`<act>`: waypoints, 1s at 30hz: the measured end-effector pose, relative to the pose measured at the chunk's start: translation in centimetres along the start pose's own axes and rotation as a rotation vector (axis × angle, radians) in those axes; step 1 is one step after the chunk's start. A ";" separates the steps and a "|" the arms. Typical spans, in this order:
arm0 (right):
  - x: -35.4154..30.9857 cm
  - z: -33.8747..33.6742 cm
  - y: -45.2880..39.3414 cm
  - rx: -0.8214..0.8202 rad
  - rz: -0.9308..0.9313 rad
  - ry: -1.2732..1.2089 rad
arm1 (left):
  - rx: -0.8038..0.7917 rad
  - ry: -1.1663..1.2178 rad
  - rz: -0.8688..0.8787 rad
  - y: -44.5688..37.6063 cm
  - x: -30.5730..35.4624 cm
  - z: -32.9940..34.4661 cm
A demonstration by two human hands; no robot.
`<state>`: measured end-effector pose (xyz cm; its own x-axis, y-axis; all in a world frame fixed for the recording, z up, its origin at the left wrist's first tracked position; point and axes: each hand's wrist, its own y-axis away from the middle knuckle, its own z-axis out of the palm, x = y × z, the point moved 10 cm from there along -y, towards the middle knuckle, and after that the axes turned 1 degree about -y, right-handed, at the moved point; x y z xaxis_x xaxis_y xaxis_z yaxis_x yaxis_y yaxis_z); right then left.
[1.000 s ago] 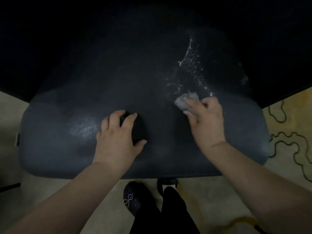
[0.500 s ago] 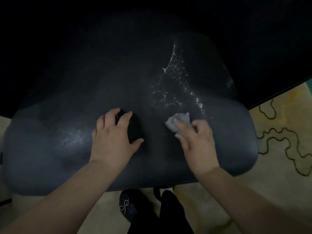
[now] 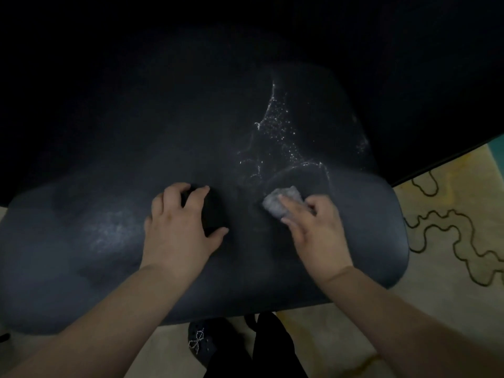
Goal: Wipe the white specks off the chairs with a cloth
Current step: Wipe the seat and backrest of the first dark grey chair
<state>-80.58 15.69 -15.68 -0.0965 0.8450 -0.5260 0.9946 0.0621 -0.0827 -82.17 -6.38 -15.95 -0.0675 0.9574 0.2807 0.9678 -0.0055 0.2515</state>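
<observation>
A dark blue-black padded chair seat (image 3: 114, 257) fills the view. White specks (image 3: 278, 132) are strewn over its right middle part, and a faint whitish smear (image 3: 109, 230) lies on its left. My right hand (image 3: 316, 236) holds a crumpled grey cloth (image 3: 281, 200) against the seat just below the specks, fingers on top and thumb at its near edge. A darker wiped patch (image 3: 297, 175) lies right above the cloth. My left hand (image 3: 177, 227) rests on the middle of the seat with bent fingers and holds nothing.
Pale carpet with dark squiggly lines (image 3: 450, 236) lies to the right of the seat. My dark shoe (image 3: 201, 342) and trouser leg (image 3: 275, 347) stand below the seat's front edge. Everything behind the seat is in darkness.
My right hand has drawn the cloth toward me from the lower edge of the specks, leaving a darker wiped patch. My left hand has stayed in place on the seat.
</observation>
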 end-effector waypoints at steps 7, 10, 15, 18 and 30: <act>-2.2 2.0 -3.4 0.060 0.100 -0.045 | 0.031 -0.006 0.016 -0.2 -0.2 -0.1; -3.7 2.6 0.4 -0.102 -0.091 -0.042 | 0.037 0.005 0.020 -0.3 -0.3 -0.1; 1.6 -0.3 -3.7 0.091 0.134 -0.008 | 0.044 0.019 0.039 0.0 -0.6 -0.1; -1.7 1.6 -4.5 0.056 0.110 -0.077 | 0.053 0.019 0.047 0.0 -0.7 -0.1; -3.4 2.4 -5.7 0.001 -0.016 -0.032 | 0.096 0.113 -0.014 -0.7 -1.8 -1.0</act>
<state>-86.06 11.18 -15.40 -0.1135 0.8266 -0.5513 0.9929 0.0750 -0.0920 -82.97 -8.38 -15.71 -0.1027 0.9187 0.3814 0.9850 0.0405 0.1678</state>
